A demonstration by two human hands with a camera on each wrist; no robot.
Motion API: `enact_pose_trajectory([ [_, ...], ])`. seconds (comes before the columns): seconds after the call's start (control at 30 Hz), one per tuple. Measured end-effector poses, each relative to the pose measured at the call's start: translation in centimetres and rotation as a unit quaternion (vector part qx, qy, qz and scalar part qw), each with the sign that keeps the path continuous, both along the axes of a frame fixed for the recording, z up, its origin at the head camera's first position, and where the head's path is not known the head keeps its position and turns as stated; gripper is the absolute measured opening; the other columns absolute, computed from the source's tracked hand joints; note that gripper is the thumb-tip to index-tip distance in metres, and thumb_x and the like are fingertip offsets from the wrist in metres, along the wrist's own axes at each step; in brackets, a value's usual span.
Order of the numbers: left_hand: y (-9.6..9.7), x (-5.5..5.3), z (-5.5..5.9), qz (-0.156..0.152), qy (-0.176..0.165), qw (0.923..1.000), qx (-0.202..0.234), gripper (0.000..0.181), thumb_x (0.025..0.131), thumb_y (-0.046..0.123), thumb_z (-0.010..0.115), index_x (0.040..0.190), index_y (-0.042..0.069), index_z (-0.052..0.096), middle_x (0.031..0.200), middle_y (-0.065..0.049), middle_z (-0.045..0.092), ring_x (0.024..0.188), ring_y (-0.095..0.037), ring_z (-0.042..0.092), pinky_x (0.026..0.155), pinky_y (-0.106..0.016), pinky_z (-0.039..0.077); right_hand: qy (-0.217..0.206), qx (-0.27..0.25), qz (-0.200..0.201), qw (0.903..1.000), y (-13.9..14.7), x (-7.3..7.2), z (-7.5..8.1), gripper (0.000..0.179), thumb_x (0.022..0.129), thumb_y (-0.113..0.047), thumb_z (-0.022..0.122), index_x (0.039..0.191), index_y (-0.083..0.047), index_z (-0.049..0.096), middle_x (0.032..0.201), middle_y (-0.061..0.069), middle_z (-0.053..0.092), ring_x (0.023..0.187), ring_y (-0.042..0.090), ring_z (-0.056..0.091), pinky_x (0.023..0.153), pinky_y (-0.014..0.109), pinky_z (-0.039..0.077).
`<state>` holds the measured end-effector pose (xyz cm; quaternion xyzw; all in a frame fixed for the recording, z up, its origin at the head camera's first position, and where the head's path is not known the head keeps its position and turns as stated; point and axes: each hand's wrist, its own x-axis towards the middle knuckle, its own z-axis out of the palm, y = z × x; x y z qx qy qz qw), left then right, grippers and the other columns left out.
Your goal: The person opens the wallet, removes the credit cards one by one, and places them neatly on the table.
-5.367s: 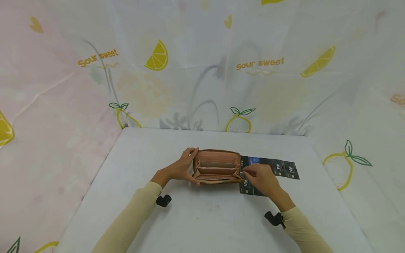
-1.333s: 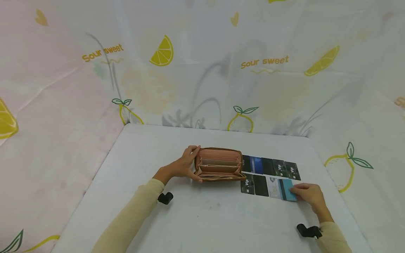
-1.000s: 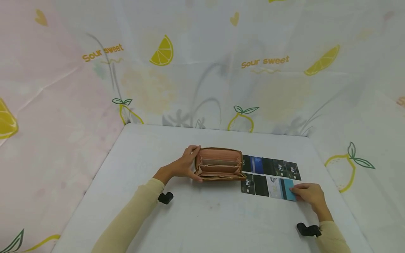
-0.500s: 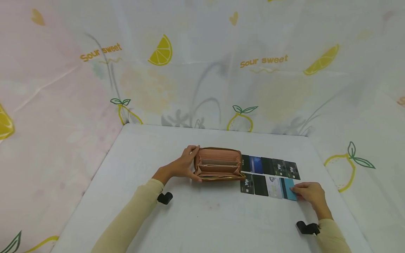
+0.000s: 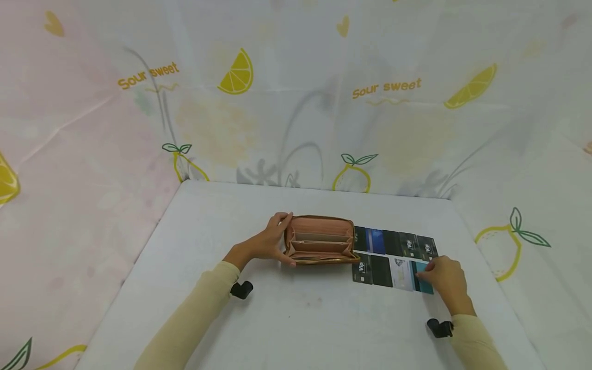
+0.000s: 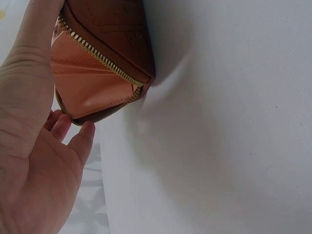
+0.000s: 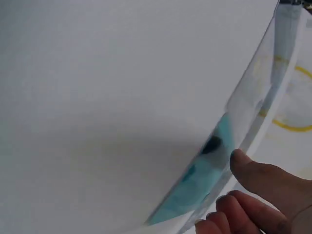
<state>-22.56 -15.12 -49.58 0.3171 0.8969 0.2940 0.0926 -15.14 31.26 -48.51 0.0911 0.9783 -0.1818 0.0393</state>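
Note:
A brown zip-around wallet (image 5: pixel 321 240) stands open on the table, its pink-brown compartments facing me. My left hand (image 5: pixel 265 241) grips its left end, thumb at the lower edge and fingers at the upper one; the left wrist view shows the gold zip of the wallet (image 6: pixel 97 73) beside that hand. On the right, my right hand (image 5: pixel 446 280) is over a teal card (image 5: pixel 426 288) at the end of the front card row. In the right wrist view its thumb and loosely curled fingers are apart, with the teal card (image 7: pixel 192 187) lying flat beneath; whether they touch is unclear.
The front row also has a black VIP card (image 5: pixel 362 272), a plain black card (image 5: pixel 381 271) and a white card (image 5: pixel 401 273). Behind it lies a row of black cards (image 5: pixel 392 243) with a blue card (image 5: pixel 375 241). Lemon-print cloth (image 5: pixel 296 103) walls the white table (image 5: pixel 287 324).
Earlier my right hand was at the wallet's right end; the white and teal cards now show in the front row. Lately it released the teal card's right edge and shifted left. The left hand stays.

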Motion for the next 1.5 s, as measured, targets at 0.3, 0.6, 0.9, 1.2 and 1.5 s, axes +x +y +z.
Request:
enact_pose_trajectory([
  [0.3,0.2,0.1,0.1,-0.005,-0.006,1.0,0.003,0.138,0.062,0.056,0.088,0.155,0.0,0.003,0.151,-0.013,0.012,0.139,-0.029,0.015,0.108,-0.047,0.032,0.235,-0.045,0.159,0.9578,-9.5,-1.5,2.1,0.007,0.082,-0.006,0.076,0.084,0.0,0.074,0.076,0.01,0.07,0.067,0.023,0.065,0.059,0.04,0.054],
  [0.6,0.5,0.1,0.3,-0.006,0.007,0.9999,-0.01,0.139,0.06,0.057,0.088,0.156,0.001,0.003,0.152,-0.012,0.01,0.139,-0.029,0.015,0.108,-0.046,0.033,0.297,-0.048,0.383,0.8737,-18.5,-2.4,1.5,0.01,0.078,-0.01,0.083,0.085,-0.01,0.076,0.078,-0.001,0.068,0.072,0.013,0.062,0.064,0.029,0.052],
  [0.9,0.5,0.0,0.5,-0.006,0.008,0.9999,-0.01,0.141,0.059,0.059,0.087,0.156,0.0,0.003,0.152,-0.013,0.011,0.14,-0.029,0.014,0.109,-0.045,0.032,0.183,-0.064,0.478,0.8566,-21.6,-2.8,2.3,0.008,0.081,-0.008,0.08,0.088,-0.007,0.078,0.082,-0.001,0.069,0.075,0.011,0.063,0.067,0.025,0.052],
  [1.2,0.3,0.2,0.5,-0.004,0.007,0.9999,-0.007,0.142,0.058,0.059,0.088,0.155,-0.002,0.005,0.151,-0.014,0.012,0.139,-0.03,0.015,0.109,-0.046,0.032,0.216,0.023,0.517,0.8282,-23.2,-3.3,2.1,0.006,0.083,-0.011,0.078,0.077,-0.01,0.076,0.066,-0.003,0.058,0.062,0.009,0.055,0.056,0.021,0.046],
  [1.5,0.2,0.3,0.4,-0.003,0.011,0.9999,0.001,0.142,0.058,0.058,0.088,0.155,-0.003,0.005,0.15,-0.015,0.013,0.137,-0.031,0.017,0.108,-0.046,0.032,0.271,0.1,0.519,0.8042,-23.8,-3.0,2.5,0.017,0.082,-0.028,0.08,0.078,-0.012,0.077,0.065,-0.003,0.053,0.059,0.009,0.054,0.05,0.02,0.045],
])
